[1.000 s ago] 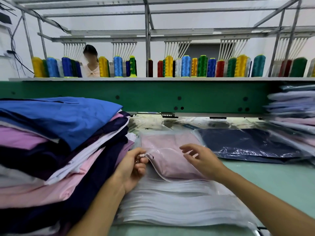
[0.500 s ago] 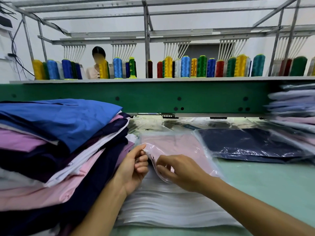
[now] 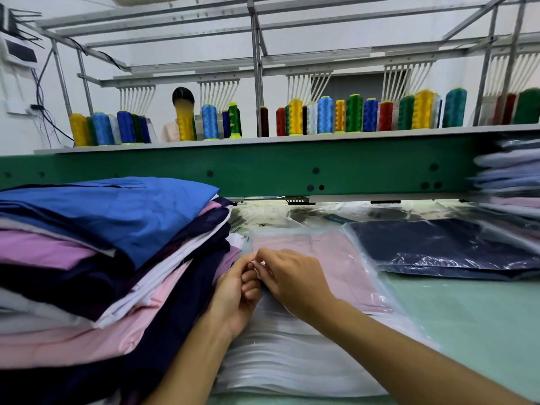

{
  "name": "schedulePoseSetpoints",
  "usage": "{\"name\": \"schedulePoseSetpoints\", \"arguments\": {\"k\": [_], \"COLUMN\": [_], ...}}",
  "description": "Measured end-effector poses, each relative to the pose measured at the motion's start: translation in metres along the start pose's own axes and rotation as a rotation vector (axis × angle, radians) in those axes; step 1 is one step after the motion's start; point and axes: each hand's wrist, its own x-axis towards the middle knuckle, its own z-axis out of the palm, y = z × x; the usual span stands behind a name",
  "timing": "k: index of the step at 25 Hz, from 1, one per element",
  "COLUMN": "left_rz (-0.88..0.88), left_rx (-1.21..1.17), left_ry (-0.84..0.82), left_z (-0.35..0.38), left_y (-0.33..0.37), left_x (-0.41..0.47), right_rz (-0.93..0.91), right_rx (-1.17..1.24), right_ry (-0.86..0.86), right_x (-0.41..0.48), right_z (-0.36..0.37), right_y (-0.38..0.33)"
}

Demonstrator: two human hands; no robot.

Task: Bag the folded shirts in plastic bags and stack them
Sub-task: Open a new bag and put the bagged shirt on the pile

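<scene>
A pink folded shirt inside a clear plastic bag (image 3: 330, 258) lies on a stack of empty white bags (image 3: 280, 352) in front of me. My left hand (image 3: 239, 290) and my right hand (image 3: 289, 276) meet at the bag's near left edge, and both pinch the bag's flap between fingertips. A tall pile of folded shirts (image 3: 96, 258) in blue, pink, navy and white stands at the left, right beside my left hand. A bagged navy shirt (image 3: 438, 247) lies to the right of the pink one.
A stack of bagged shirts (image 3: 508, 182) rises at the right edge. A green machine beam (image 3: 263, 171) with thread cones (image 3: 324, 115) on top closes off the back. Another person (image 3: 181, 112) stands behind it. The pale green table (image 3: 467, 317) shows at the right front.
My right hand has moved left across the pink bag to meet my left hand at the bag's left edge. The lifted flap now lies down between both hands' fingertips.
</scene>
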Motion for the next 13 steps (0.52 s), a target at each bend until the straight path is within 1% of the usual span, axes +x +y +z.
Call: {"name": "schedulePoseSetpoints", "arguments": {"k": [6, 10, 13], "left_rz": [-0.003, 0.017, 0.047], "left_rx": [-0.201, -0.262, -0.265], "left_ry": [0.01, 0.003, 0.017], "left_z": [0.003, 0.0, -0.001], "left_y": [0.003, 0.005, 0.004], "left_x": [-0.002, 0.002, 0.004], "right_rz": [0.001, 0.016, 0.042], "right_rx": [-0.027, 0.016, 0.024], "right_ry": [-0.068, -0.135, -0.17], "right_x": [-0.003, -0.016, -0.026], "right_z": [-0.01, -0.017, -0.027], "right_y": [0.011, 0.029, 0.049]}}
